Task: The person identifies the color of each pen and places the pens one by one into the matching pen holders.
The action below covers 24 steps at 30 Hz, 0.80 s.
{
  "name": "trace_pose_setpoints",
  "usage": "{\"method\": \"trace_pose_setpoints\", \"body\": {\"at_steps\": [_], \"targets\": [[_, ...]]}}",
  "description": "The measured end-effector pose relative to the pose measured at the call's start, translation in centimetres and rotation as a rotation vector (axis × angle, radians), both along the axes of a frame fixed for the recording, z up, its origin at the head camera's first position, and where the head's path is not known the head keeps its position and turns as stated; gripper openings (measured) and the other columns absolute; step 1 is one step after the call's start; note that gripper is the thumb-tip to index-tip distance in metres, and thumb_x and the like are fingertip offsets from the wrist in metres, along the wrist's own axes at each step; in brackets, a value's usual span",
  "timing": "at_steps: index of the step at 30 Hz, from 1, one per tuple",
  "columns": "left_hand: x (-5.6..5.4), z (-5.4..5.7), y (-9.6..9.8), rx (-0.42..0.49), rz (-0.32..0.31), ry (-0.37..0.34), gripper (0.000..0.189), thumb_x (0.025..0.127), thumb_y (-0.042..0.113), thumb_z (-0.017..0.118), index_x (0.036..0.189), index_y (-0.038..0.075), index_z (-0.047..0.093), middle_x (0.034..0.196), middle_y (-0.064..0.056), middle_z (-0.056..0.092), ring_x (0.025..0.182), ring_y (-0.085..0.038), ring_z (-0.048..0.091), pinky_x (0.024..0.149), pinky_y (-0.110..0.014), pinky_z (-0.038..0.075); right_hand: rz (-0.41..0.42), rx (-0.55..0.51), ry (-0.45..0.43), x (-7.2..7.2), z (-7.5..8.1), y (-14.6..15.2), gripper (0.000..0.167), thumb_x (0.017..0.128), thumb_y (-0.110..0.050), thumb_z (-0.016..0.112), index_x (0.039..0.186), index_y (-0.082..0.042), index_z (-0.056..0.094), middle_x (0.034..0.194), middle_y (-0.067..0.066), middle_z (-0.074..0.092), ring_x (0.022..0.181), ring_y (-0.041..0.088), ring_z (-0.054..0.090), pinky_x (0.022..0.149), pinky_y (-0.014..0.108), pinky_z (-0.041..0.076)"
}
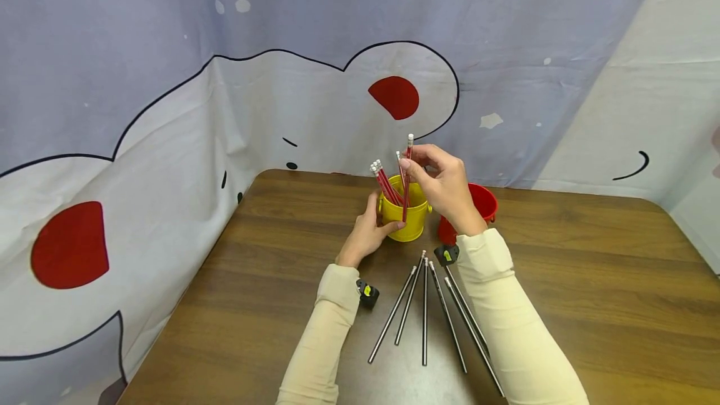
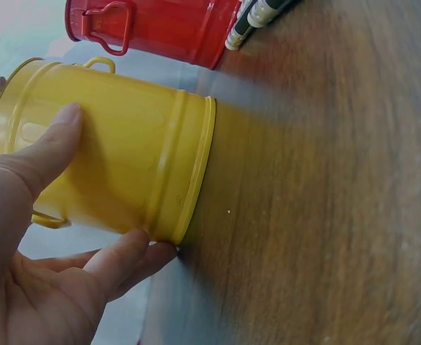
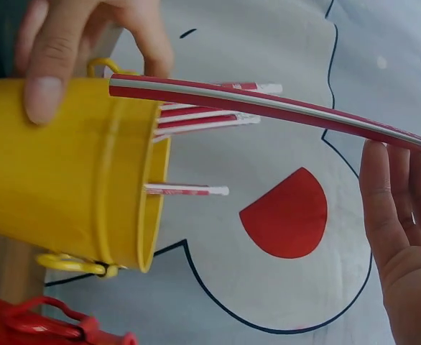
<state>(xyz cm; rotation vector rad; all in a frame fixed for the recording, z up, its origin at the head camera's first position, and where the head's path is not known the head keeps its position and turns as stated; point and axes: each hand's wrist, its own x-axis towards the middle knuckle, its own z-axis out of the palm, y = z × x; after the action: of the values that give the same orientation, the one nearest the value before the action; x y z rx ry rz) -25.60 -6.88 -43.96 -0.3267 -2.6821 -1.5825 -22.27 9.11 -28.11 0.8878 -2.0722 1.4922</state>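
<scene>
Red, the pencil (image 3: 297, 113) pinched in the right hand (image 1: 444, 186) could knock the yellow bucket (image 2: 135, 147) below, gripped by the left hand (image 1: 365, 236), if the pencil's lower end swings.

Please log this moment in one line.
left hand: holds yellow bucket; right hand: pinches striped red pencil, outside bucket; inside bucket: red pencils; table: dark pencils
</scene>
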Motion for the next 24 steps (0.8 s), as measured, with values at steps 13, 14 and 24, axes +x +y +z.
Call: {"method": "trace_pose_setpoints", "body": {"at_steps": [13, 14, 24], "targets": [[0.0, -0.2, 0.0, 0.023, -0.009, 0.036, 0.083, 0.079, 0.047, 0.064, 0.143, 0.036, 0.013, 0.135, -0.006, 0.047, 0.108, -0.024, 0.056, 0.092, -0.041, 0.045, -0.032, -0.038, 0.019, -1.5, 1.3, 0.1, 0.015, 0.085, -0.001, 0.062, 0.096, 0.009, 0.063, 0.087, 0.02, 0.062, 0.074, 0.032, 0.06, 0.065, 0.039, 0.054], [0.0, -0.2, 0.1, 0.027, -0.009, 0.035, 0.083, 0.079, 0.046, 0.064, 0.143, 0.035, 0.013, 0.134, -0.006, 0.048, 0.108, -0.024, 0.056, 0.092, -0.04, 0.045, -0.041, -0.045, 0.025, -1.6, 1.2, 0.1, 0.015, 0.085, 0.0, 0.062, 0.096, 0.009, 0.063, 0.087, 0.02, 0.062, 0.073, 0.031, 0.06, 0.065, 0.037, 0.055], [-0.1, -0.2, 0.1, 0.032, -0.011, 0.034, 0.081, 0.079, 0.046, 0.064, 0.142, 0.034, 0.015, 0.134, -0.006, 0.048, 0.108, -0.024, 0.057, 0.091, -0.038, 0.046, -0.122, -0.081, 0.067, -1.8, 0.7, -0.2, 0.015, 0.083, 0.001, 0.064, 0.096, 0.009, 0.064, 0.09, 0.02, 0.063, 0.077, 0.029, 0.06, 0.067, 0.025, 0.054]]}}
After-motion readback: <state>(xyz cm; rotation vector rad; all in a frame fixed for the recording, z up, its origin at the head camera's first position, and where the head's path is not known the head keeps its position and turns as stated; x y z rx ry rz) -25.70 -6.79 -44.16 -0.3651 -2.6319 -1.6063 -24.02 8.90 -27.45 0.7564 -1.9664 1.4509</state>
